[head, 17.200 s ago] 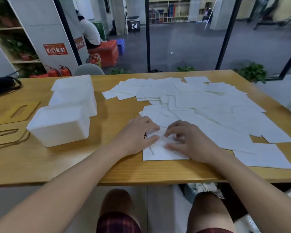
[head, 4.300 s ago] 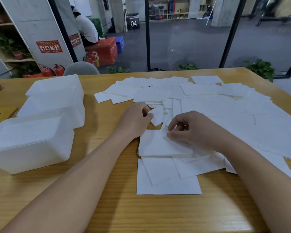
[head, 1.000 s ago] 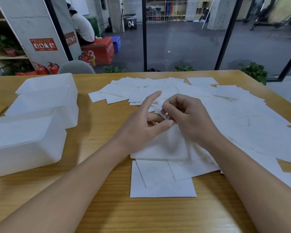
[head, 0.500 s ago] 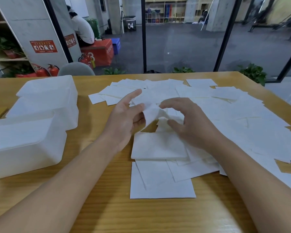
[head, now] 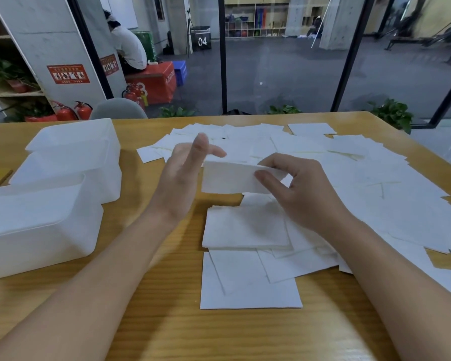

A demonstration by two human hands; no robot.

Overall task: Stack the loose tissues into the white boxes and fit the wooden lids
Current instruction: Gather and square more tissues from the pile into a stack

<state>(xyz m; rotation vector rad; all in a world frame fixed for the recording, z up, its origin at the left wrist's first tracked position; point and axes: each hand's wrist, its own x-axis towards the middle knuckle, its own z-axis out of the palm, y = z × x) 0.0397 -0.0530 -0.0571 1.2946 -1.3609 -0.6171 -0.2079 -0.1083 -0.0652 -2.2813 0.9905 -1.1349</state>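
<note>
My right hand (head: 301, 188) pinches one white tissue (head: 228, 178) by its right end and holds it in the air above a small neat stack of tissues (head: 245, 227). My left hand (head: 185, 175) is raised beside the tissue's left edge with straight fingers; it grips nothing. Several loose tissues (head: 349, 173) cover the middle and right of the wooden table (head: 167, 321). Three white boxes stand at the left: the nearest box (head: 37, 225), a middle box (head: 63, 168) and a far box (head: 73, 138). Only a sliver of a wooden lid (head: 0, 175) shows at the left edge.
More flat tissues (head: 250, 285) lie near the front edge under the stack. Behind the table are a grey chair back (head: 117, 109), potted plants (head: 391, 115) and a glass wall. A person (head: 128, 48) sits far behind the glass.
My right hand has lifted one tissue off the pile and now holds it stretched flat in the air. My left hand has let go of it and opened beside it.
</note>
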